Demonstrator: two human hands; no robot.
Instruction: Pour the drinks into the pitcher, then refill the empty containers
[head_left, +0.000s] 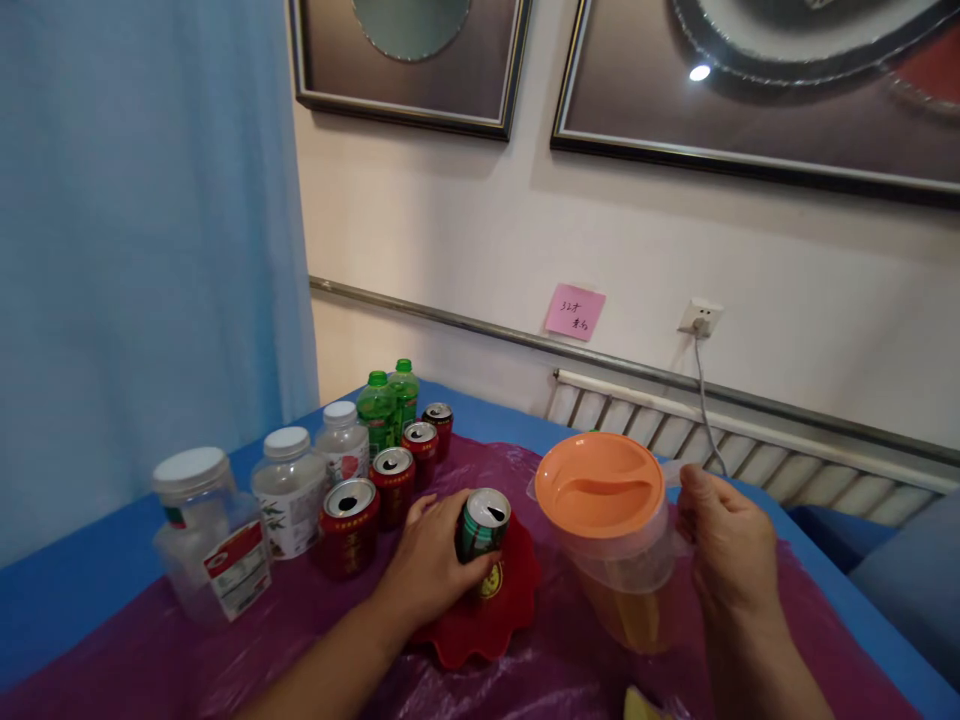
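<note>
My left hand [431, 555] is closed around a dark green drink can [484, 525] with an opened top. The can is over a red scalloped plate [469, 645] with a yellow mark; whether it touches the plate I cannot tell. On the right, my right hand [724, 530] grips the handle of a clear plastic pitcher [634, 600] with an orange lid [596, 490]. Some yellowish liquid or a yellowish thing shows low inside the pitcher, but its kind is unclear. The pitcher stands to the right of the plate.
Left of the plate, several opened red cans [349, 530] form a row. Behind them are clear jars [289, 495] with white lids and two green bottles [379, 410]. Purple plastic sheeting [300, 650] covers part of the blue table [45, 600]. A radiator [630, 405] runs along the wall.
</note>
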